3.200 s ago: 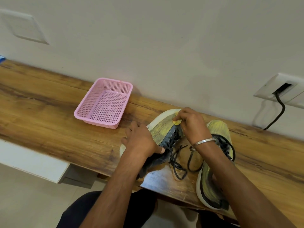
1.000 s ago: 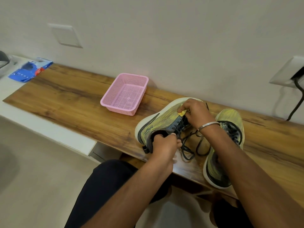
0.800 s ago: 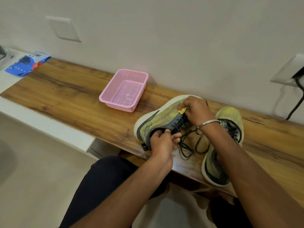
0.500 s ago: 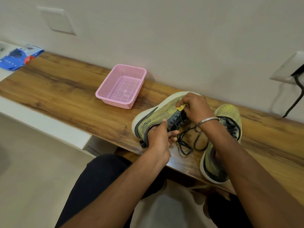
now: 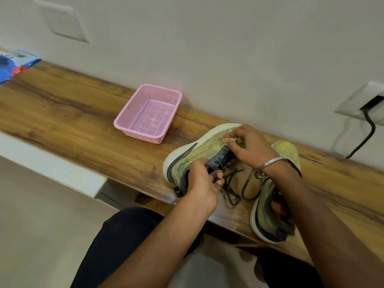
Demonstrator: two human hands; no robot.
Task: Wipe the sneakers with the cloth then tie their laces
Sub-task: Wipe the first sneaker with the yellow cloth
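Left hand [image 5: 202, 183] grips tilted yellow-green mesh sneaker [image 5: 199, 156]; right hand [image 5: 247, 146] pinches small yellow cloth [image 5: 227, 140], wiping; black laces [image 5: 232, 190] untied

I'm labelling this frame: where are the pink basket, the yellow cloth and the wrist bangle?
pink basket [image 5: 124, 122]: head view, left rim.
yellow cloth [image 5: 227, 140]: head view, bit showing at the right hand's fingertips.
wrist bangle [image 5: 271, 162]: head view, band's middle.

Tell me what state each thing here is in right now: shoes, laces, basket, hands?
Left sneaker: tipped on its side, laces undone.
Right sneaker: upright on the shelf, laces loose.
Yellow cloth: pinched against the left sneaker's toe end.
Pink basket: upright, empty.
Left hand: grips the left sneaker's collar.
Right hand: pinches the cloth.
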